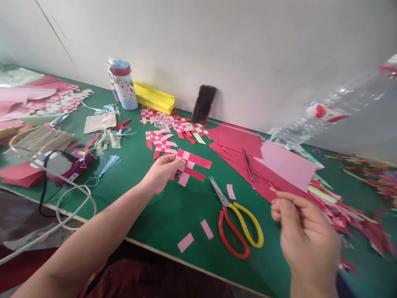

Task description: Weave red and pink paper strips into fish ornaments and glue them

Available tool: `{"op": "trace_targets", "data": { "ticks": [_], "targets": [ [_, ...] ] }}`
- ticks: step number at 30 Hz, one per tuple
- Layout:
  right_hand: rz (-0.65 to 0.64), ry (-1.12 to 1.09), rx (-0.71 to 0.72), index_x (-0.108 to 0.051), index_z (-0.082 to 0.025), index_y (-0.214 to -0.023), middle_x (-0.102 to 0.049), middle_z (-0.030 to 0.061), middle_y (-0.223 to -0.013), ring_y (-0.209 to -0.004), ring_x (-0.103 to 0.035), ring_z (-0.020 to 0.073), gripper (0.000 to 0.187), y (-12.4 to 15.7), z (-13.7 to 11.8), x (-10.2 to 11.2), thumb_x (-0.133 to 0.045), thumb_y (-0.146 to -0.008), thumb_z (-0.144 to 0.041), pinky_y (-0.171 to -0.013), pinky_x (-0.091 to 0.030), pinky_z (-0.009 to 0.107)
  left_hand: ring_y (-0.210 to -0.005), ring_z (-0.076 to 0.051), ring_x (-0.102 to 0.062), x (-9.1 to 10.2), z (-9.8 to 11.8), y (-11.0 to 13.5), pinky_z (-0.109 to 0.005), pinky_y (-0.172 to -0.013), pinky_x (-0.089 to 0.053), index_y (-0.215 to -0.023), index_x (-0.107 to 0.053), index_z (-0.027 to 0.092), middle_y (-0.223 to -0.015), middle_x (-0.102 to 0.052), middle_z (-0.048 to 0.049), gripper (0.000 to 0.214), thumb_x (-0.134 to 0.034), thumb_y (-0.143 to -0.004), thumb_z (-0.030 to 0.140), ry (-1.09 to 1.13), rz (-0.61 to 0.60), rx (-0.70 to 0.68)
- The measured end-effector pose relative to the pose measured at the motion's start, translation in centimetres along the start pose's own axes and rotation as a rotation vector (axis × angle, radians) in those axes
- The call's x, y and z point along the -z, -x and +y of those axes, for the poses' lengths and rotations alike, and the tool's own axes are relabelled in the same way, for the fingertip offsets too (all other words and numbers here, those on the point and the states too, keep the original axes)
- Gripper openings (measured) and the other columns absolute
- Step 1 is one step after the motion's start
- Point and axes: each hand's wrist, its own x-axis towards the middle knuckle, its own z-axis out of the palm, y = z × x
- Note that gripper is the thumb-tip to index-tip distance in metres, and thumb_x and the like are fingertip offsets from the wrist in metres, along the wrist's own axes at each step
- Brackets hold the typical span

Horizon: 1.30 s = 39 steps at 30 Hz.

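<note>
My left hand [159, 173] pinches the left edge of a woven paper piece [190, 164], made of red and pink strips with loose ends pointing right and down. On the right, my right hand [305, 234] is closed, thumb against the curled fingers, over the red paper's edge; whatever it may hold is too small to make out. Between the hands lie scissors [226, 203] with one red and one yellow handle, blades slightly parted. Three short pink paper strips [185, 243] are scattered around them. Finished-looking woven paper fish [161, 140] sit beyond my left hand.
Red sheets [235, 142], a pink sheet [287, 165] and a craft knife [248, 164] lie at right, beside paper scraps [347, 211]. A phone [204, 103] leans on the wall. A plastic bottle [328, 111], flask [123, 85], tassels [108, 165] and white cable [70, 225] surround the area.
</note>
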Motion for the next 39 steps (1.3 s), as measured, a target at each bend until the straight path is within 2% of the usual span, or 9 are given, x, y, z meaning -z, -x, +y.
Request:
{"op": "trace_targets", "data": {
  "ticks": [5,10,14,17,21,27,34,37,39],
  "targets": [
    [-0.007,0.396,0.014,-0.067,-0.022,-0.1,-0.07,0.0076,-0.085,-0.072,-0.066,0.0231,0.037,3.0,2.2,3.8,-0.053,-0.089,-0.053,-0.072,-0.051,0.037,-0.062,-0.01,-0.059,0.0,-0.3,0.0,-0.023,-0.06,-0.051,-0.074,-0.06,0.016,-0.072,-0.062,0.0009,0.023,-0.072,-0.078,0.036,0.002,-0.015,-0.039],
    [-0.359,0.527,0.375,-0.062,-0.022,-0.117,-0.071,0.0115,-0.106,-0.093,-0.067,0.0281,0.036,5.4,3.1,1.6,-0.054,-0.091,-0.046,-0.078,-0.055,0.041,-0.061,-0.01,-0.06,0.2,-0.8,-0.2,-0.022,-0.057,-0.05,-0.076,-0.06,0.017,-0.073,-0.063,-0.0009,0.022,-0.07,-0.081,0.036,-0.056,-0.013,-0.031],
    [-0.476,0.615,0.493,-0.057,-0.022,-0.125,-0.071,0.0122,-0.11,-0.097,-0.066,0.0305,0.037,5.2,3.3,-0.4,-0.054,-0.092,-0.038,-0.081,-0.055,0.046,-0.06,-0.011,-0.06,0.3,-0.7,-0.2,-0.023,-0.056,-0.05,-0.076,-0.059,0.017,-0.073,-0.064,-0.0009,0.023,-0.069,-0.082,0.036,-0.028,-0.011,-0.035],
    [-0.515,0.63,0.383,-0.059,-0.022,-0.121,-0.072,0.0103,-0.102,-0.09,-0.069,0.029,0.037,4.1,2.8,-0.8,-0.056,-0.088,-0.037,-0.075,-0.056,0.043,-0.059,-0.01,-0.061,0.2,-0.4,-0.2,-0.023,-0.057,-0.051,-0.073,-0.057,0.017,-0.071,-0.062,0.0004,0.023,-0.066,-0.084,0.035,-0.008,-0.019,-0.047],
    [-0.535,0.541,0.02,-0.058,-0.026,-0.119,-0.071,0.0058,-0.096,-0.08,-0.071,0.0251,0.046,3.1,2.3,-0.9,-0.065,-0.076,-0.039,-0.069,-0.057,0.038,-0.058,-0.009,-0.061,0.5,-0.2,-0.3,-0.021,-0.054,-0.05,-0.072,-0.059,0.016,-0.07,-0.064,0.0004,0.022,-0.065,-0.084,0.033,-0.004,-0.012,-0.051],
    [-0.529,-0.246,-0.407,-0.042,-0.028,-0.14,-0.064,0.0115,-0.114,-0.095,-0.066,0.0226,0.075,5.3,0.5,-1.1,-0.072,-0.074,-0.048,-0.074,-0.056,0.033,-0.056,-0.008,-0.06,0.9,0.6,-0.1,-0.021,-0.057,-0.051,-0.069,-0.063,0.017,-0.066,-0.064,0.002,0.022,-0.069,-0.081,0.035,0.089,-0.009,-0.128],
    [-0.656,-0.365,-0.537,-0.042,-0.036,-0.146,-0.054,0.0099,-0.134,-0.113,-0.059,0.0241,0.083,9.5,-2.1,-1.8,-0.075,-0.07,-0.029,-0.08,-0.053,0.032,-0.051,-0.005,-0.053,0.7,1.3,0.9,-0.017,-0.049,-0.042,-0.063,-0.057,0.015,-0.06,-0.058,0.0038,0.028,-0.072,-0.08,0.033,0.134,-0.075,-0.158],
    [-0.635,-0.491,-0.462,-0.047,-0.032,-0.143,-0.062,0.0106,-0.111,-0.084,-0.062,0.0212,0.079,9.5,-1.4,-2.4,-0.076,-0.071,-0.047,-0.061,-0.051,0.028,-0.051,-0.005,-0.051,0.8,1.5,1.1,-0.017,-0.05,-0.043,-0.064,-0.057,0.015,-0.058,-0.053,0.0052,0.028,-0.072,-0.079,0.032,0.144,-0.047,-0.181],
    [-0.622,-0.548,-0.43,-0.05,-0.032,-0.141,-0.061,0.0076,-0.095,-0.066,-0.052,0.016,0.08,9.3,-1.5,-2.6,-0.073,-0.069,-0.059,-0.052,-0.044,0.025,-0.051,-0.005,-0.049,0.8,1.6,1.1,-0.017,-0.05,-0.042,-0.063,-0.056,0.015,-0.057,-0.051,0.0055,0.028,-0.072,-0.079,0.032,0.136,-0.046,-0.204]
  ]
}}
